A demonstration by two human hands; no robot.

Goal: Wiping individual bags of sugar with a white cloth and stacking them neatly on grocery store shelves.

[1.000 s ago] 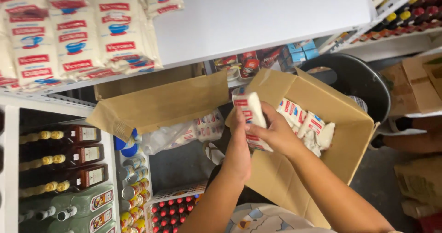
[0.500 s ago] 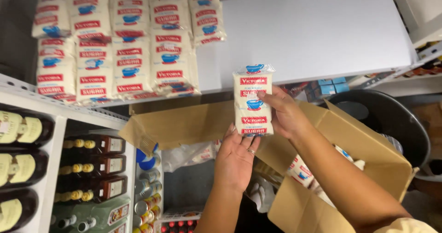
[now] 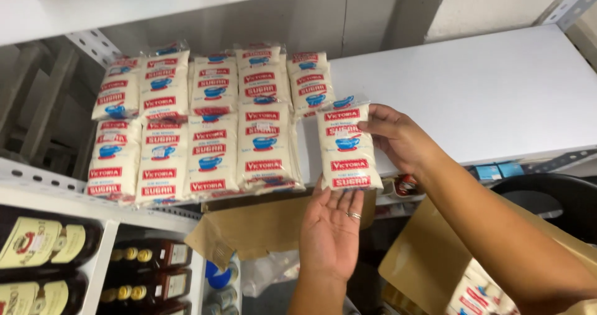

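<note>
White shelf (image 3: 472, 97) in stockroom, sugar bags (image 3: 205, 122) stacked left; right hand (image 3: 398, 138) grips one bag (image 3: 348, 147), left hand (image 3: 333, 228) open-palmed supporting underneath

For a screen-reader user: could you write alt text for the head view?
Two hands hold a white packet at a white shelf, right hand on its side, left hand under it. Beside it lie rows of matching packets.

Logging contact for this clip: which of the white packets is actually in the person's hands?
The rightmost packet, apart from the shelved rows: right hand grips its right edge, left hand supports its bottom.
</note>
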